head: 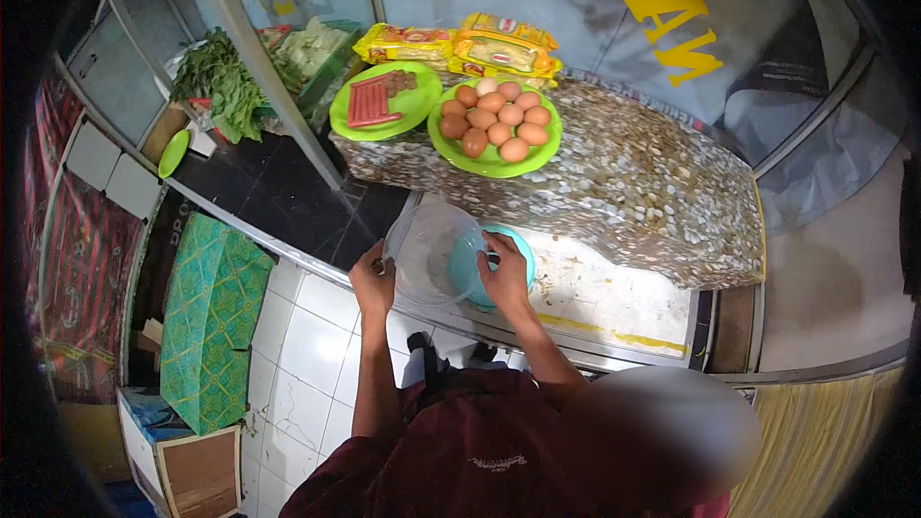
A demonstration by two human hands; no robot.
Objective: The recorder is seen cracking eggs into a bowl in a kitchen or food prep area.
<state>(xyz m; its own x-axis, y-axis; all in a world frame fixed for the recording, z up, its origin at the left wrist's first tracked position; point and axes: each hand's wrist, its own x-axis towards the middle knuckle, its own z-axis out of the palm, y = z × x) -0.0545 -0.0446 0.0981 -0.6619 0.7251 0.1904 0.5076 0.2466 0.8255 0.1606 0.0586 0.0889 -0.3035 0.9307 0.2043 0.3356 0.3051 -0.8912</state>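
Note:
My left hand (375,277) and my right hand (505,270) hold a clear plastic container (430,255) by its opposite sides, above the counter's front edge. A turquoise plastic bowl (522,259) lies behind and under its right side, partly seen through the clear plastic. Beyond, on a raised ledge with a pebble pattern (611,158), stands a green plate (496,167) of brown eggs (511,115). To its left is a green plate (417,111) with red sausages (368,102) and small brown pieces, perhaps meatballs.
Yellow noodle packs (504,50) lie behind the plates against the glass. Leafy greens (216,79) and a green basket (316,79) are at the back left. A metal post (266,72) rises left of the ledge. A box with green patterned covering (216,324) stands lower left.

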